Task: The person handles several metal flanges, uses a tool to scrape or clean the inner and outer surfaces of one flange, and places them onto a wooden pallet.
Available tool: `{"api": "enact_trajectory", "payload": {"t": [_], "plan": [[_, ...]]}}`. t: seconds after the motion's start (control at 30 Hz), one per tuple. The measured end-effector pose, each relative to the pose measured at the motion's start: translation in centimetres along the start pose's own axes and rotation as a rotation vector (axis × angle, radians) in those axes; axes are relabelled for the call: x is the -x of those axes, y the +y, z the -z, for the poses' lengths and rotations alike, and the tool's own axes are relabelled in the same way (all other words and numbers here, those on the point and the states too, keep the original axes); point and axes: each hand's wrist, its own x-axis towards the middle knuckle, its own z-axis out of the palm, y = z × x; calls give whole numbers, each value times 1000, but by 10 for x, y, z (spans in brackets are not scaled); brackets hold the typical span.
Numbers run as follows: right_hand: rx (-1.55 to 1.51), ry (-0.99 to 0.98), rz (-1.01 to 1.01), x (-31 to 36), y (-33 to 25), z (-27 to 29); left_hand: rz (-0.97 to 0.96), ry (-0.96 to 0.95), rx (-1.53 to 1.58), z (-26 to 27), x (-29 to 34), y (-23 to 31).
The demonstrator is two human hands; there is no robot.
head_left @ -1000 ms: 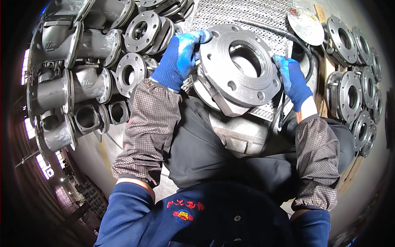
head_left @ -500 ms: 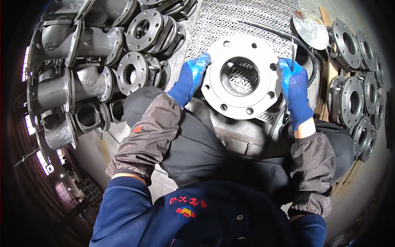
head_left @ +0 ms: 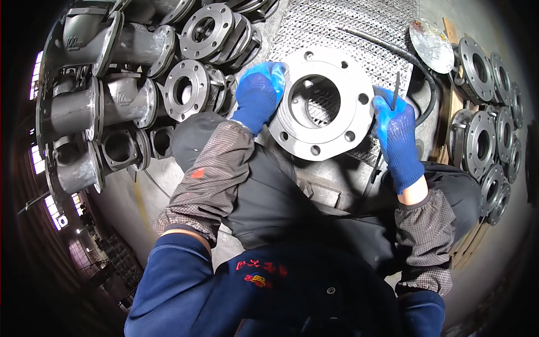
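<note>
A pale grey flanged metal casting, with a ring of bolt holes around a large round bore, is tilted above the metal mesh work surface. My left hand, in a blue coated glove, is closed on its left rim. My right hand, gloved alike, is at the right rim with its fingers curled. A thin dark rod sticks up from that hand; its lower part is hidden by the glove. The right fingertips seem to touch the casting's edge.
Dark flanged pipe bodies are stacked at the left, beside smaller flanged castings. More flanged castings stand on wooden boards at the right. A black hose curves past my right hand, near a pale oval plate.
The casting has tilted, and more of its left side wall shows. My left hand has turned and stays on the rim. My right hand has lowered slightly, still with the thin rod.
</note>
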Motion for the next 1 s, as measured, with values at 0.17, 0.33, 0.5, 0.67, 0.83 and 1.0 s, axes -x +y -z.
{"api": "enact_trajectory", "payload": {"t": [0.17, 0.33, 0.5, 0.67, 0.83, 1.0], "plan": [[-103, 0, -111, -4, 24, -7, -438, 282, -184, -11, -13, 29], [-44, -44, -132, 1, 29, -15, -665, 241, -364, -20, 5, 51], [-131, -52, -19, -9, 55, -7, -1023, -190, 136, -24, 48, 74], [-148, -111, -247, 1, 31, -4, -952, -1, 126, -6, 33, 65], [-167, -122, -183, -4, 46, -4, -904, -83, -162, -9, 32, 66], [-213, -107, -236, 4, 36, -7, -546, -190, 570, -3, 41, 65]]}}
